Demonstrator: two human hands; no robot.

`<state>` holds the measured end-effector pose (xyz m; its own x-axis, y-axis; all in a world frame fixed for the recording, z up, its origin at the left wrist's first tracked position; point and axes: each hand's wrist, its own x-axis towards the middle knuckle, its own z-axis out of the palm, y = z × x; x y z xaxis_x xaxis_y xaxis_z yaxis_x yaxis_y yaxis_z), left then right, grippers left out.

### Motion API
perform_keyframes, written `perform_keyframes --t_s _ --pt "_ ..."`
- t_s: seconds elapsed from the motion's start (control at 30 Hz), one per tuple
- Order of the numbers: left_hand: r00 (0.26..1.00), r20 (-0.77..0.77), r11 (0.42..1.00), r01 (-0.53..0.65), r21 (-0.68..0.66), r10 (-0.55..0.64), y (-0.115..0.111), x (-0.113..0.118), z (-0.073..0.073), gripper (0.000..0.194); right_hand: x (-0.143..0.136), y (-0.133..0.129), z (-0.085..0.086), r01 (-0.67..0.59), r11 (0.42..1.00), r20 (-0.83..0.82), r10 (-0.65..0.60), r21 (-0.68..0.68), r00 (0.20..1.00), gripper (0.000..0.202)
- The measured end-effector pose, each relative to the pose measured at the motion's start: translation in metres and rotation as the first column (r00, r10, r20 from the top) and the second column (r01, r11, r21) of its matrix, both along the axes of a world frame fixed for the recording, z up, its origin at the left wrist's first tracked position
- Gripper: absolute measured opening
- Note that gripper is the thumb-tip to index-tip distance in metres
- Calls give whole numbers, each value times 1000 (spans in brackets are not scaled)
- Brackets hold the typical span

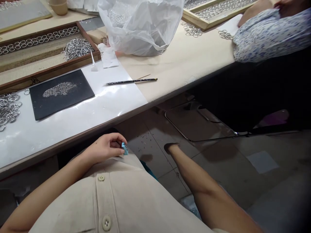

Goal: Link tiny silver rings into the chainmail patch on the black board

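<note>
My left hand [109, 147] is in front of my beige shirt, below the table's front edge. Its thumb and fingers pinch a small light-blue piece [124, 149] with dark marks, whose kind I cannot make out. My right forearm [194, 178] reaches down over the tiled floor, away from the table. Past the wrist it ends in a dark patch [170, 147], and the fingers of my right hand do not show. Up on the table lies a black mat [82, 87] bearing a heap of tiny glittering stones [60, 89].
A wooden-framed tray [52, 68] holds metal rings. More rings [8, 108] lie at the table's left. Behind the mat are a dark patterned pen-like tool [132, 82], a small white brush [93, 66] and a plastic bag [143, 26]. A co-worker's patterned sleeve [269, 35] is at right.
</note>
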<state>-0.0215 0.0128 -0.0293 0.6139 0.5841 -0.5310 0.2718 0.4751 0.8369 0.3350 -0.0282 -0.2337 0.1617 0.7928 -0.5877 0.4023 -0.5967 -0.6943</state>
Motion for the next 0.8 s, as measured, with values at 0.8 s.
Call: perform_keyframes --t_s 0.8 --pt "997 -60 908 -17 419 46 -11 0 4 19 -99 110 234 -544 406 607 -35 734 794 12"
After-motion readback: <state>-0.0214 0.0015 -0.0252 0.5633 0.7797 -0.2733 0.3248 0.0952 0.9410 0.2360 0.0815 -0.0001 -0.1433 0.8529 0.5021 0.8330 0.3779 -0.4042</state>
